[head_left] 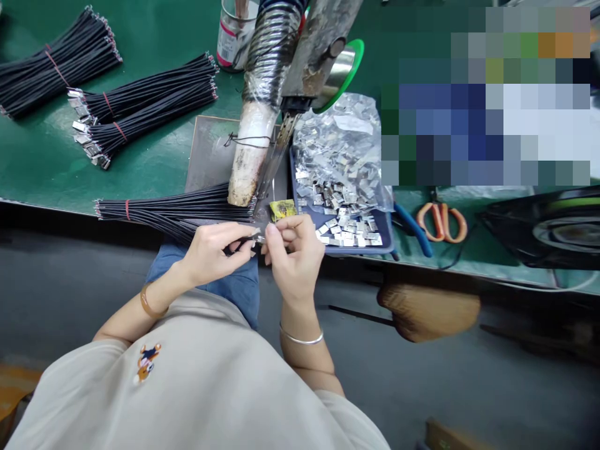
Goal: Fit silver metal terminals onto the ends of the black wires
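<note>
My left hand (219, 249) is closed on the end of a black cable at the bench's front edge. Opposite it, my right hand (296, 250) pinches a small silvery metal piece (259, 238) at the cable's tip; the fingers partly cover it. Just behind my left hand lies a loose bundle of black cables (173, 209), tied with a red band on its left. A yellow pad (282, 209) sits behind my right fingers. To the right, a blue tray (388, 234) holds loose metal connector shells (347, 225) and a plastic bag (340, 137) full of more.
A foil-wrapped duct (269, 59) and a metal arm (319, 50) hang over the work spot, near a solder spool (340, 75). Tied cable bundles (150, 103) lie at left. Orange-handled scissors (441, 222) and blue-handled pliers (415, 231) rest right of the tray. A jar (233, 34) stands behind.
</note>
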{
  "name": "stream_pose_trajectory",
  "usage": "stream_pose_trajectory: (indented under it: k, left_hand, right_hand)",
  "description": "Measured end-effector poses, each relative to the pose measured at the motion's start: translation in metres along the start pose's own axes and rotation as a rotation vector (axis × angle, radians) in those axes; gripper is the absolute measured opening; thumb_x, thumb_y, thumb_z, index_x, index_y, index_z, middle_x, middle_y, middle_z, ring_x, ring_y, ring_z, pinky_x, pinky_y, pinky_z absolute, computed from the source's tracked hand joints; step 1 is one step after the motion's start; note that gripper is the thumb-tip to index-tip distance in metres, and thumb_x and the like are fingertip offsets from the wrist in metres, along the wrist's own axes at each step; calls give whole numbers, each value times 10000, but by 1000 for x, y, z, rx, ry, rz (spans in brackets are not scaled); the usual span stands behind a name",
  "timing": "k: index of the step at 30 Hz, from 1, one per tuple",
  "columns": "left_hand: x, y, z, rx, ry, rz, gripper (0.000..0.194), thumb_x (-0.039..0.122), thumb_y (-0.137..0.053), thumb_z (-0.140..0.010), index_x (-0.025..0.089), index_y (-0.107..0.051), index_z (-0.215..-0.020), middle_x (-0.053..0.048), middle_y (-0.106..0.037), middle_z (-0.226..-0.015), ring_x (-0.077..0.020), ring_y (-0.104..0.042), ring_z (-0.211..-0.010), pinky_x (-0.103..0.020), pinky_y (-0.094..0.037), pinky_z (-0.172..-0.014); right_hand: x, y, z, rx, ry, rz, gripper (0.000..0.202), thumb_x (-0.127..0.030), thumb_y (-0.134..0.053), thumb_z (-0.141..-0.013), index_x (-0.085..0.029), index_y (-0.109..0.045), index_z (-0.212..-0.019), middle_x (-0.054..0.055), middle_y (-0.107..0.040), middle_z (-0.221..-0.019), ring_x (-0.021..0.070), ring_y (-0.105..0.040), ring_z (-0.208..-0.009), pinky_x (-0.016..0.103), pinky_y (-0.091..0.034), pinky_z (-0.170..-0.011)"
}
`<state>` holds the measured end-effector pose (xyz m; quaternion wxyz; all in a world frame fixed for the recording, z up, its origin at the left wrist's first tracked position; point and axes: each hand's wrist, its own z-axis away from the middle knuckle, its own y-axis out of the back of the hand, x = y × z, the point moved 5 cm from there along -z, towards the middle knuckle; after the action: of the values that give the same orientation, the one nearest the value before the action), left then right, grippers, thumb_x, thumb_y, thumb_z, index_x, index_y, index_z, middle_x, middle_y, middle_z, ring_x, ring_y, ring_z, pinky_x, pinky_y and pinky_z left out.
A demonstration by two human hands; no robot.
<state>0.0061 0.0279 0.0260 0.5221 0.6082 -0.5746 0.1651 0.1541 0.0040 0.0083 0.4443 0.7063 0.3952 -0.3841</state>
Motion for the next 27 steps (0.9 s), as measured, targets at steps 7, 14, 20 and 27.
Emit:
stream_pose_trajectory:
  k: [7,14,20,27]
  left_hand:
    - [-8,6,1,-67,233,186,100,166,-615,-775,127,-677,-706,72,-438,-489,-50,-317,-471,-181,-284,-473]
    - [-17,2,4,-100,417,346,211,231,-588,-781,107,-749,-842,2,-611,-643,-75,-459,-548,-180,-390,-529]
    - [-20,0,7,-102,425,345,170,250,-647,-769,106,-737,-758,43,-489,-518,-56,-372,-487,-187,-296,-484]
    - [-27,-1,6,-12,385,288,208,211,-628,-769,103,-759,-890,-18,-652,-676,-81,-480,-565,-185,-374,-520]
  right_hand:
    - [-14,-3,4,-15,329,146,65,-191,-583,-954,-223,-564,-901,-11,-664,-803,115,-671,-707,228,-574,-650]
    - [-13,12,13,180,289,197,63,-160,-651,-930,-221,-646,-943,-18,-732,-790,94,-686,-573,188,-528,-536]
    - [-15,21,21,324,211,148,83,-283,-670,-922,-216,-661,-874,-63,-633,-613,58,-537,-397,170,-366,-380]
    - [-18,15,20,172,256,285,27,-235,-686,-904,-216,-695,-921,-103,-504,-522,39,-388,-373,178,-318,-402]
